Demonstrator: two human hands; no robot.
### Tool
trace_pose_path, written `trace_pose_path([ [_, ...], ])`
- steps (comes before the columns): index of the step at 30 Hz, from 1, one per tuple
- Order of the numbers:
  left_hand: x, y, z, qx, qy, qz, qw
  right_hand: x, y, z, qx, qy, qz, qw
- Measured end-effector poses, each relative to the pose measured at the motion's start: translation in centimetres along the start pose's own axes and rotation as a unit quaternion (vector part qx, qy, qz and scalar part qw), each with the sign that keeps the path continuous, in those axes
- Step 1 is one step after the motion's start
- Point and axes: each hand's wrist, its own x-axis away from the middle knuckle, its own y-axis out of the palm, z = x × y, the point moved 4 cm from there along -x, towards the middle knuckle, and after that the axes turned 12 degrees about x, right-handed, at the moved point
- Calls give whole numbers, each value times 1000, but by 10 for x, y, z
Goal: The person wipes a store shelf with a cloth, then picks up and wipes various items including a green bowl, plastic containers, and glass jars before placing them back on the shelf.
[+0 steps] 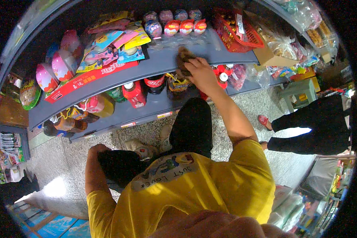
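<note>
My right hand is on the grey metal shelf, gripping a brown, crumpled cloth that looks blurred. Just behind the cloth, clear plastic packaging lies in front of red-and-white toy eggs and darker patterned balls. My left hand rests at my bent left knee, its fingers mostly hidden. Left of the cloth are colourful snack bags and a red printed carton strip. A red plastic basket stands to the right.
On the lower shelf are a cola bottle, a red bottle and several large drink jugs. Large pink-and-white eggs stand at the left. A cardboard box holds bagged goods. Another person's legs are at the right, near a green stool.
</note>
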Motion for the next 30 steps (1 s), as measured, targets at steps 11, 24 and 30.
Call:
trace_pose_path([
  [11, 9, 0, 8, -13, -7, 6, 1000, 72, 36, 141, 63, 195, 88, 975],
  [24, 4, -1, 8, -21, 2, 11, 1000, 47, 20, 143, -9, 130, 37, 991],
  [30, 5, 4, 7, -18, 1, 12, 1000, -2, 37, 133, 26, 121, -30, 992],
])
